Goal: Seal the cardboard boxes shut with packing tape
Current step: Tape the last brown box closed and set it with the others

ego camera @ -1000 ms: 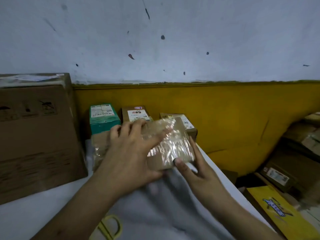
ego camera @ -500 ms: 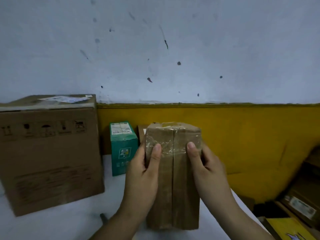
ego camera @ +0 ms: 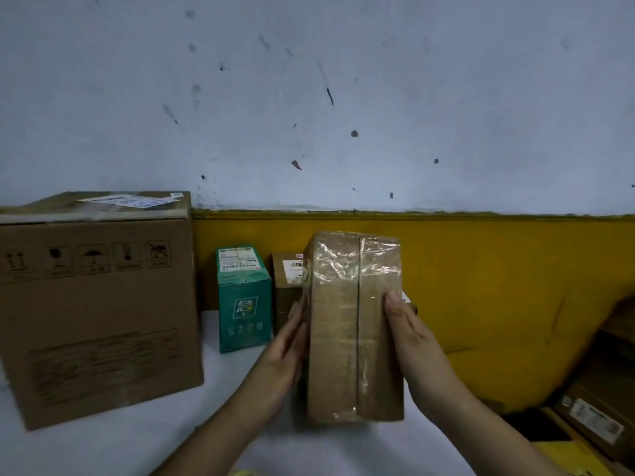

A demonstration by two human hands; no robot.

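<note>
head view: taped cardboard box [ego camera: 354, 338] stands upright on the table [ego camera: 103, 448]. left hand [ego camera: 285, 352] lies flat on its left side, grip open. right hand [ego camera: 415, 341] has its fingers hidden behind the box, so its grip cannot be told. a labelled box [ego camera: 287, 273] behind is half covered.

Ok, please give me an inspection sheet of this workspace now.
Surface: white table.
Job's things: small cardboard box upright between the hands, clear tape over its top end.
Clutter: large carton at left; green box and brown box behind.
Grippers: left hand flat on the box's left side; right hand holds its right side, thumb on front.
Cables: nothing seen.
Surroundings: blue and yellow wall; cartons at lower right.
</note>
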